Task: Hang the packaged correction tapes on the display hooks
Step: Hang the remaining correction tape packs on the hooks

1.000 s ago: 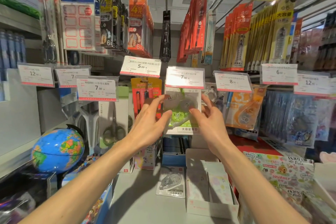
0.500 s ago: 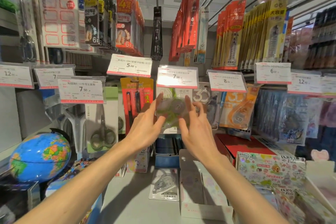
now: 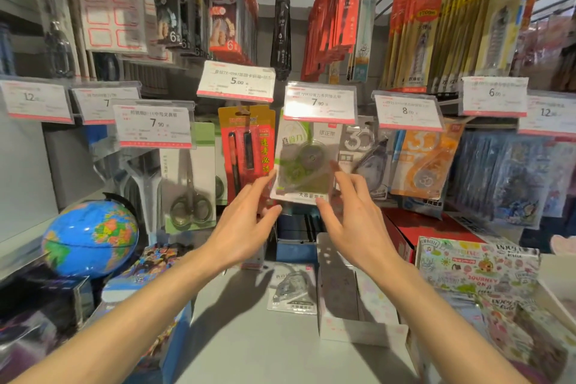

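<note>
A: Where is the green correction tape pack (image 3: 304, 162)?

B: It hangs below the 7.90 price tag (image 3: 319, 102), between the red pen pack (image 3: 246, 150) and a grey correction tape pack (image 3: 363, 154). The top edge is hidden behind the tag, so the hook itself cannot be seen.

A: Left hand (image 3: 246, 227)?

B: Fingers spread and extended, nothing clasped. The fingertips (image 3: 270, 176) lie at the pack's lower left edge; the frame is too blurred to tell touching from just beside.

A: Right hand (image 3: 355, 227)?

B: Also spread, holding nothing. The index fingertip (image 3: 334, 167) is at the pack's right edge, and the thumb (image 3: 322, 207) sits just under its bottom right corner. Contact not resolvable there either.

A: So the pack relative to the fingers?

B: Between the two hands, above the palms, flanked by fingertips on both sides; no finger wraps around it.

A: Other stock?

B: A second correction tape pack (image 3: 293, 291) lies flat on the grey counter (image 3: 249, 346) below, beside an open white carton (image 3: 358, 312). A globe (image 3: 90, 238) stands far left.
</note>
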The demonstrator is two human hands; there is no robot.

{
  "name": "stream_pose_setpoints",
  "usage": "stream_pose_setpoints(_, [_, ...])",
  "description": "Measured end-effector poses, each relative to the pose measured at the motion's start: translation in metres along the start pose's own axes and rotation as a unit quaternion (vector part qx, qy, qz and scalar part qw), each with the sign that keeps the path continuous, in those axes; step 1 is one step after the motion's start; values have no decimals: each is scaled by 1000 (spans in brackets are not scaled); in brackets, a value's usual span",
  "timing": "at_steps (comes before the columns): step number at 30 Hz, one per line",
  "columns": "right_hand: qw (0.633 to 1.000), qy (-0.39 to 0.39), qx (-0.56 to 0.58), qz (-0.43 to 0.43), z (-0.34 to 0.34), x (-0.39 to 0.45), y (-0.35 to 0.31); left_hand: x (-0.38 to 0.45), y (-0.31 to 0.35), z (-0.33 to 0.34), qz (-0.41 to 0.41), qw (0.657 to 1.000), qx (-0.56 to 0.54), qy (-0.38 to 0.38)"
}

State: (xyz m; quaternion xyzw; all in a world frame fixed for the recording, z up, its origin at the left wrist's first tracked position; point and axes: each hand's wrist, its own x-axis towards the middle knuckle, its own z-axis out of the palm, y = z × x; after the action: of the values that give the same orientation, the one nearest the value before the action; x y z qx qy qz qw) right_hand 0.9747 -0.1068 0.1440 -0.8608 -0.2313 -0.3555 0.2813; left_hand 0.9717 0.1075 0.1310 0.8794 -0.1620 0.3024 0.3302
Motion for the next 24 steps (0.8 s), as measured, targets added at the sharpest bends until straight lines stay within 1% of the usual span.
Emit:
stream_pose_setpoints(2, [1000, -14, -3, 12, 5, -17, 10, -16, -13, 5, -25, 1000, -9, -4])
stream_pose_setpoints(4, [999, -40, -13, 22, 14, -33, 22, -30, -27, 16, -60, 998, 14, -28])
stream_pose_setpoints(6, [995, -84, -40, 21, 26, -42, 38, -42, -42, 32, -103, 990, 51, -81])
stream_pose_setpoints(9, [980, -178, -86, 18, 49, -51, 58, -54, -59, 62, -149, 973, 77, -162])
stream_pose_setpoints(12, [970, -228, -86, 15, 69, -60, 68, -58, -70, 93, -173, 959, 102, -200])
stream_pose_setpoints(14, [966, -246, -80, 20, 78, -67, 72, -58, -74, 110, -187, 951, 120, -215])
stream_pose_setpoints(18, [961, -263, -76, 30, 84, -77, 74, -55, -81, 138, -189, 940, 152, -240])
stream_pose_setpoints(24, [957, -275, -89, 24, 85, -81, 74, -56, -86, 142, -200, 944, 142, -220])
